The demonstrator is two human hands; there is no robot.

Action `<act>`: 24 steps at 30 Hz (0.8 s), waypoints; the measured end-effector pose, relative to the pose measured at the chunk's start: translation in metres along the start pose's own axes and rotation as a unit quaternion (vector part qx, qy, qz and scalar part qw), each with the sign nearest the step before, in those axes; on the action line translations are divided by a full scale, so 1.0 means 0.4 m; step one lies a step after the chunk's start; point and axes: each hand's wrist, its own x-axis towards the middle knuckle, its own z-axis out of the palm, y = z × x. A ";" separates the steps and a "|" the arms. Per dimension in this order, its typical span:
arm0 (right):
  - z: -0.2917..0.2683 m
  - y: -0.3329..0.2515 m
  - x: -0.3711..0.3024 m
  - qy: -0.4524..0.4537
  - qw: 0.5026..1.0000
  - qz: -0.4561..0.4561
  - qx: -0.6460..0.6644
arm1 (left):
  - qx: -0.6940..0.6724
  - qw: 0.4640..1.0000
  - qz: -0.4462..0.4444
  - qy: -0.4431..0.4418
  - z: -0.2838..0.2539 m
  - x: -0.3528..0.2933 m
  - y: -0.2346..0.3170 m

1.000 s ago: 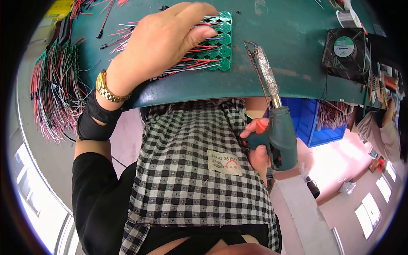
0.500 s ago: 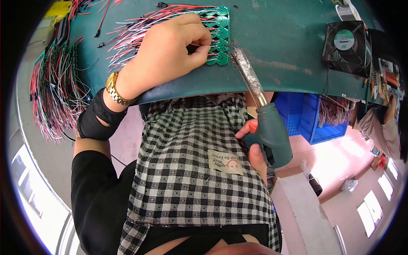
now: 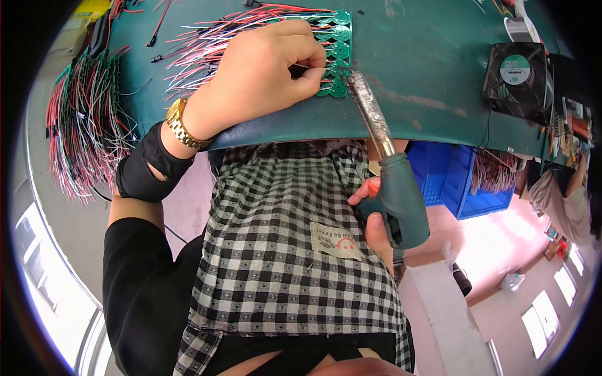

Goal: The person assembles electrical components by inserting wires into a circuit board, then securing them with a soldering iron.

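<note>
My left hand [image 3: 269, 66] is over a strip of small green circuit boards [image 3: 341, 50]. Its thumb and forefinger are pinched at a thin wire end beside one of the lower boards; the exact grip is partly hidden. Red and white wires [image 3: 194, 37] fan out leftward from the boards, passing under the hand. In my right hand [image 3: 378, 233] is a soldering gun [image 3: 402, 200] with a dark green handle and a worn metal barrel. Its tip points up and left, over the edge of the strip by the pinched fingers. Whether it touches the board, I cannot tell.
A thick bundle of wired boards [image 3: 84, 131] hangs over the table's left side. At the right stand a black fan [image 3: 517, 81] and a solder spool [image 3: 519, 28]. Below the green table [image 3: 426, 75], a blue crate [image 3: 458, 188] holds more wires. Another person's arm [image 3: 574, 188] shows far right.
The soldering gun's tip has moved from just beside the strip's edge to over it. The whole view has shifted slightly. My left hand keeps its pinch.
</note>
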 end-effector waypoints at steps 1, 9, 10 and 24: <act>-0.010 -0.006 0.011 -0.037 0.999 -0.033 -0.009 | -0.003 1.000 -0.002 0.005 0.000 0.000 0.000; 0.000 -0.006 -0.001 -0.035 0.999 -0.024 -0.009 | 0.020 1.000 0.003 0.007 0.000 0.006 0.001; 0.002 0.000 -0.003 -0.025 0.999 -0.024 -0.008 | 0.022 1.000 0.005 0.009 0.001 0.008 0.001; -0.027 -0.015 0.007 0.008 0.998 -0.025 -0.056 | 0.047 0.999 0.020 0.014 0.011 0.016 -0.005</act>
